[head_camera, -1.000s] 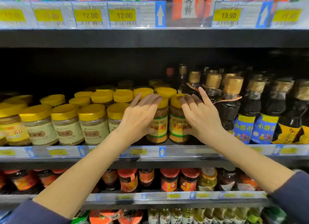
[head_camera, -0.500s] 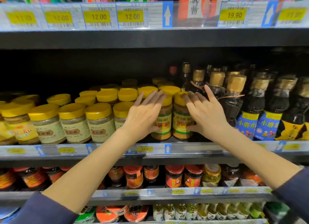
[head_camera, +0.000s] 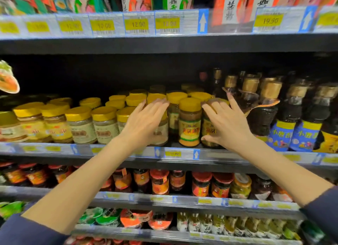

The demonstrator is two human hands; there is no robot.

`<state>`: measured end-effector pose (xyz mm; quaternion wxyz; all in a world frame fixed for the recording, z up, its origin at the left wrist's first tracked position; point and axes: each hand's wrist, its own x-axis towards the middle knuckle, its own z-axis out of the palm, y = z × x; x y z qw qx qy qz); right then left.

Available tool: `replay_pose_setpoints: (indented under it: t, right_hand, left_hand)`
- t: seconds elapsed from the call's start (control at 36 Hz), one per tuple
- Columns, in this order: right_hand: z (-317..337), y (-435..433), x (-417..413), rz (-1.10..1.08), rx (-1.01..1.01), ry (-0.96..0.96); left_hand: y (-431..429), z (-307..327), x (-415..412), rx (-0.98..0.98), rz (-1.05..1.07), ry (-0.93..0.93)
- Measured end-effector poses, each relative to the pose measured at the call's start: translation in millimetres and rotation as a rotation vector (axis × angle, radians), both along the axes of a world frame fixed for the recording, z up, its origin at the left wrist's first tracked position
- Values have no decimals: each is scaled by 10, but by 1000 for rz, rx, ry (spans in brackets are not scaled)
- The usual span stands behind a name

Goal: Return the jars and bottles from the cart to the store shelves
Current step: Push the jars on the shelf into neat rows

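Note:
Both my hands reach into the middle shelf among yellow-lidded jars. My left hand has straight fingers laid against a jar that it mostly hides. My right hand has its fingers spread over the lid and side of a brown sauce jar, thumb low by the jar's base. Between the two hands stands another brown sauce jar with a yellow lid, untouched. The cart is out of view.
Pale jars with yellow lids fill the shelf to the left. Dark bottles with gold caps stand close on the right. Red-lidded jars line the shelf below. Price tags run along the shelf above.
Both hands have spread apart, the left one moving left onto a neighbouring jar. One brown jar now stands uncovered between them. The view has shifted slightly.

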<state>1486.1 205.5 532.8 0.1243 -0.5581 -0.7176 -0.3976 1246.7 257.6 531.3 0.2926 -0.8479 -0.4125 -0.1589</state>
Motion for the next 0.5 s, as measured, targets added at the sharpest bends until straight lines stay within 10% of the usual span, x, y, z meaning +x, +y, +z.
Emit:
replay_pose_setpoints:
  t: [0.5]
  right_hand:
    - [-86, 231, -821, 318, -80, 99]
  left_hand:
    - [-429, -65, -958, -81, 218, -70]
